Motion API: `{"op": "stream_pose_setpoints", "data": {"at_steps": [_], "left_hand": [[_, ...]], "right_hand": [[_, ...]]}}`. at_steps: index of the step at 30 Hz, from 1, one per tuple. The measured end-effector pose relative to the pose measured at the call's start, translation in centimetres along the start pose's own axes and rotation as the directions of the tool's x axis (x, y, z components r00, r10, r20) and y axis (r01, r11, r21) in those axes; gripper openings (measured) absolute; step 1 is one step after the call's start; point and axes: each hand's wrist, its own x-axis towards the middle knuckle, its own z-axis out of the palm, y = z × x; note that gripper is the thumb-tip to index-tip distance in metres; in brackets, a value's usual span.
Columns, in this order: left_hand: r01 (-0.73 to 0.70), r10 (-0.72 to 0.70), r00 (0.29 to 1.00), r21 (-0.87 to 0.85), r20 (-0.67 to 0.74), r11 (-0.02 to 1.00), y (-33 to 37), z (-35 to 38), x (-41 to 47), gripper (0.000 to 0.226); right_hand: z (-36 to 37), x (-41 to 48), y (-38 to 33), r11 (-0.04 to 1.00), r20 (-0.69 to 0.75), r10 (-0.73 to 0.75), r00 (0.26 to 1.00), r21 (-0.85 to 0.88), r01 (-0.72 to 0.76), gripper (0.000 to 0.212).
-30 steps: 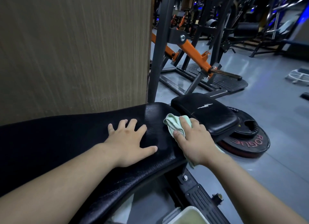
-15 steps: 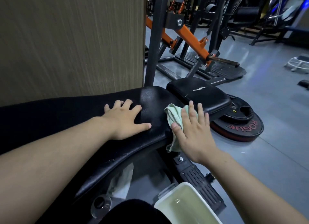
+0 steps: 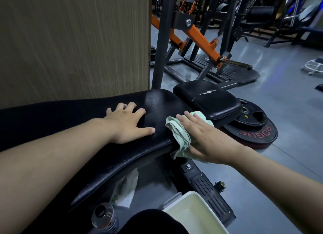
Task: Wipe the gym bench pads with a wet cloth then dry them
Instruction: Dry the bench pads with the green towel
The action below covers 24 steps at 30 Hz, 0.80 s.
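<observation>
Since the long bench pad [image 3: 70, 118] curves down and ends at a rim under the right hand [image 3: 206, 137], the likeliest slip is there. That hand lies open, fingers straight, pressing the pale green cloth [image 3: 180, 134] against the rim, and much of the cloth hangs below the edge, so a hard stroke could drag it off. Below the right wrist a water tub [image 3: 176, 201] stands open; an elbow drawn back could knock it and spill. The left hand [image 3: 125, 123] is spread flat on the pad top, fingers straight, holding nothing.

For room, the wooden panel [image 3: 70, 41] closes the side beyond the left hand's fingertips, while the pad runs long and free toward the left forearm. Just ahead of the right fingertips sits the smaller seat pad [image 3: 209, 101]; weight plates [image 3: 253, 134] lie past it. A pale scrap [image 3: 125, 190] under the bench, possibly a second cloth, is too dim to name.
</observation>
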Motion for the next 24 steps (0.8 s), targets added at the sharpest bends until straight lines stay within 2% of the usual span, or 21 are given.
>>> {"op": "stream_pose_setpoints", "data": {"at_steps": [4, 7, 13, 20, 24], "left_hand": [[0.005, -0.005, 1.0, -0.007, -0.008, 1.0, 0.1, 0.2, 0.2, 0.083], [0.012, -0.012, 1.0, 0.0, -0.002, 1.0, 0.2, 0.3, 0.3, 0.086], [0.018, -0.018, 1.0, 0.004, -0.001, 1.0, 0.2, 0.2, 0.2, 0.096], [0.016, -0.016, 1.0, 0.019, 0.0, 1.0, 0.0, 0.3, 0.1, 0.089], [0.011, -0.011, 1.0, -0.011, -0.005, 1.0, -0.3, 0.6, 0.1, 0.097]], "right_hand": [[0.7, 0.6, -0.5, 0.998, -0.012, -0.058, 0.998, -0.03, 0.058, 0.066], [0.9, 1.3, -1.5, 0.992, -0.006, -0.097, 0.995, -0.083, 0.096, 0.07], [0.8, 2.2, -2.1, 0.992, 0.031, -0.095, 0.995, -0.084, 0.097, 0.082], [0.4, 1.9, 1.9, 0.993, 0.026, -0.116, 0.993, 0.016, 0.115, 0.089], [0.0, 1.5, 3.6, 0.99, 0.016, -0.107, 0.994, 0.095, 0.105, 0.089]]}}
